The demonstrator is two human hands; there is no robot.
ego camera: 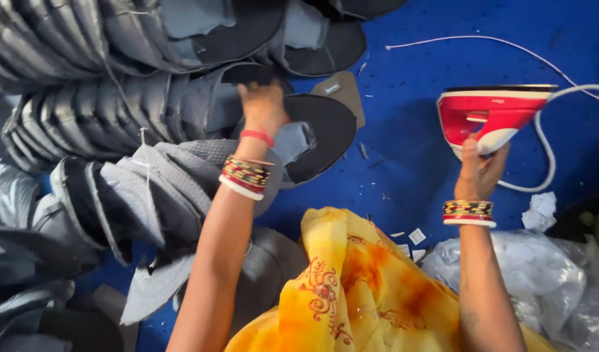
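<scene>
My left hand (262, 104) reaches forward onto a grey-and-black cap piece (319, 130) lying at the edge of the stacked caps, fingers curled over its fabric. My right hand (480, 171) grips the handle of a red-and-white clothes iron (492, 114), which stands upright on its heel on the blue surface (410, 150). A white cord (546, 156) loops out from the iron to the right. Both wrists wear coloured bangles.
Rows of stacked grey caps (84, 117) fill the left and top. A loose grey cut piece (342, 88) lies beyond the cap. Yellow patterned cloth (351, 287) drapes at the bottom centre. Clear plastic bags (540, 274) lie at the lower right, with paper scraps (540, 208) nearby.
</scene>
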